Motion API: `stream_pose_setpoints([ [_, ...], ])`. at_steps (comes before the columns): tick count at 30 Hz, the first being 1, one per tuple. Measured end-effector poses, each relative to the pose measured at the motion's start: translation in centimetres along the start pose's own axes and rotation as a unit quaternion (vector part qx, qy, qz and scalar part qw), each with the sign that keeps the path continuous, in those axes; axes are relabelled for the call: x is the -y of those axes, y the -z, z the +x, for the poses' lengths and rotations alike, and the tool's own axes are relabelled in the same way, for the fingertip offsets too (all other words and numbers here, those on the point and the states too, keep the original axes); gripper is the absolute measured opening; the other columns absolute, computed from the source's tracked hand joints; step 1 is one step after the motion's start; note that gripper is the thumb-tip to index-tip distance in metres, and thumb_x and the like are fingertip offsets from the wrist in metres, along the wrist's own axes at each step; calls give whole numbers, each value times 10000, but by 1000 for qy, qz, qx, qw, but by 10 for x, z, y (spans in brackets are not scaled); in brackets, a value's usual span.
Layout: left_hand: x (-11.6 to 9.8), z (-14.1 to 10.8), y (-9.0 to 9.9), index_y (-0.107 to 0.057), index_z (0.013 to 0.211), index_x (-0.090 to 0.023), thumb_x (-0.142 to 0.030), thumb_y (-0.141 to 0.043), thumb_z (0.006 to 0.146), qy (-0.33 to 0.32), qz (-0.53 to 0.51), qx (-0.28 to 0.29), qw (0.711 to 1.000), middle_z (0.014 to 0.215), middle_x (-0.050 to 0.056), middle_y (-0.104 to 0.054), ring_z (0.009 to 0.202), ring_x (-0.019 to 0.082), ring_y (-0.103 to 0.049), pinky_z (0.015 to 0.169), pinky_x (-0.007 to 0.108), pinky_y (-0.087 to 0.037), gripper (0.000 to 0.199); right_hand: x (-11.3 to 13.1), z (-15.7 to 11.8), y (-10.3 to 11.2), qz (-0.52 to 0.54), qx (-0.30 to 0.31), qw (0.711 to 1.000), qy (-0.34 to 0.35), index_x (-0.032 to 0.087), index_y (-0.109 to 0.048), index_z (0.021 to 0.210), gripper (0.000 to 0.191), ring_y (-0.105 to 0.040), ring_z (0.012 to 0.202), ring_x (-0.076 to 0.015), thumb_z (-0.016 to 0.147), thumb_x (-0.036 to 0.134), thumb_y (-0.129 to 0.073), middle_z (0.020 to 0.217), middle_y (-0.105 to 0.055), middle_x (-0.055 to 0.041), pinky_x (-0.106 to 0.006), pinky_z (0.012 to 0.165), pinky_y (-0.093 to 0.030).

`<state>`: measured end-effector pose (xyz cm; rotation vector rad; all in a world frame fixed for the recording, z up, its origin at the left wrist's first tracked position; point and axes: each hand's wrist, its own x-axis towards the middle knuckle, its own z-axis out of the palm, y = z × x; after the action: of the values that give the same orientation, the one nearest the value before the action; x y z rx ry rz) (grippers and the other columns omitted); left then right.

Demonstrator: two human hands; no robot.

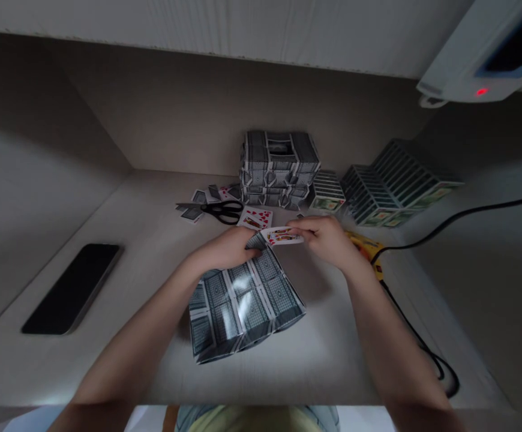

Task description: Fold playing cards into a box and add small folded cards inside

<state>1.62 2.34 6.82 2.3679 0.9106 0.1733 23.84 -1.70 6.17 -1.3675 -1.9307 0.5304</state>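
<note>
My left hand (234, 246) grips the upper edge of a box made of playing cards (243, 294), its dark patterned backs facing outward. The box stands tilted on the shelf in front of me. In my right hand (319, 237) a face-up playing card (283, 236) is pinched between thumb and fingers, its left end touching or close to the box's upper corner. Just beyond my hands, more loose cards (256, 218) lie face up. Black-handled scissors (225, 210) rest to their left, on and beside several scattered cards (193, 211).
Another card-built box (279, 168) stands against the back wall. Right of it are folded stacks (327, 191) and a larger stepped stack (391, 186). A yellow tool (366, 246) with a black cable (459, 217) lies by my right forearm. A phone (74, 289) lies left.
</note>
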Motion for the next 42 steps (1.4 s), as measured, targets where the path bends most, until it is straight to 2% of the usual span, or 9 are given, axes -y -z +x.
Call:
stream_pose_setpoints([
  [7, 0, 3, -7, -628, 926, -155, -247, -547, 735, 17, 24, 32, 999, 936, 53, -677, 857, 190, -606, 740, 258, -444, 227, -2, -1, 4, -36, 35, 999, 14, 291, -716, 889, 314, -650, 847, -210, 735, 78, -545, 923, -712, -4, -324, 738, -482],
  [13, 2, 4, -11, -631, 943, -162, -261, -557, 734, 19, 15, 24, 999, 948, 55, -673, 867, 191, -600, 757, 259, -442, 243, -4, -1, 8, -41, 72, 996, 42, 301, -702, 939, 400, -632, 832, -191, 698, 36, -526, 911, -710, 7, -301, 743, -460],
  [17, 1, 4, -14, -632, 918, -160, -275, -559, 737, 21, 28, 40, 999, 910, 62, -669, 825, 186, -603, 733, 259, -444, 226, -4, 0, 9, -47, 96, 993, 55, 298, -706, 916, 403, -619, 803, -180, 704, 29, -494, 863, -709, 6, -287, 726, -439],
  [24, -3, 5, -16, -636, 840, -152, -236, -504, 757, -4, 49, 72, 996, 825, 56, -667, 750, 170, -601, 661, 245, -433, 177, 1, 3, 2, -1, 117, 991, 71, 260, -711, 821, 345, -601, 717, -149, 725, 44, -460, 777, -697, 9, -246, 660, -404],
  [28, -3, 5, -18, -639, 862, -167, -237, -523, 751, -7, 25, 61, 998, 887, 50, -671, 814, 178, -600, 730, 254, -436, 175, 10, 3, -8, -19, 133, 987, 86, 233, -694, 818, 353, -595, 731, -147, 731, 25, -423, 770, -686, -5, -243, 666, -396],
  [33, 0, 6, -20, -628, 932, -169, -243, -532, 748, 12, 16, 46, 999, 933, 55, -669, 853, 190, -597, 762, 259, -432, 221, 9, 3, -22, -17, 108, 993, 38, 200, -662, 782, 218, -562, 648, -128, 763, 84, -479, 711, -661, -3, -231, 608, -373],
  [35, 2, 7, -19, -626, 942, -173, -246, -535, 746, 15, 13, 44, 999, 924, 49, -670, 850, 188, -593, 755, 254, -430, 228, 4, 4, -26, 18, 99, 995, 8, 191, -649, 788, 148, -550, 619, -124, 768, 131, -514, 688, -648, -2, -225, 584, -374],
  [39, 6, 8, -15, -627, 907, -170, -318, -519, 766, 26, 14, 54, 998, 841, 26, -663, 770, 164, -582, 676, 227, -419, 231, -6, 6, -26, 144, 117, 981, -52, 180, -624, 879, 138, -577, 671, -126, 764, 211, -555, 773, -656, -8, -218, 596, -409],
  [42, 9, 8, -13, -621, 847, -153, -354, -454, 806, 42, 34, 70, 996, 767, 18, -646, 701, 145, -566, 601, 210, -390, 264, -11, 7, -25, 119, 131, 981, -83, 160, -642, 791, 126, -525, 563, -108, 771, 225, -537, 634, -607, 11, -211, 536, -377],
])
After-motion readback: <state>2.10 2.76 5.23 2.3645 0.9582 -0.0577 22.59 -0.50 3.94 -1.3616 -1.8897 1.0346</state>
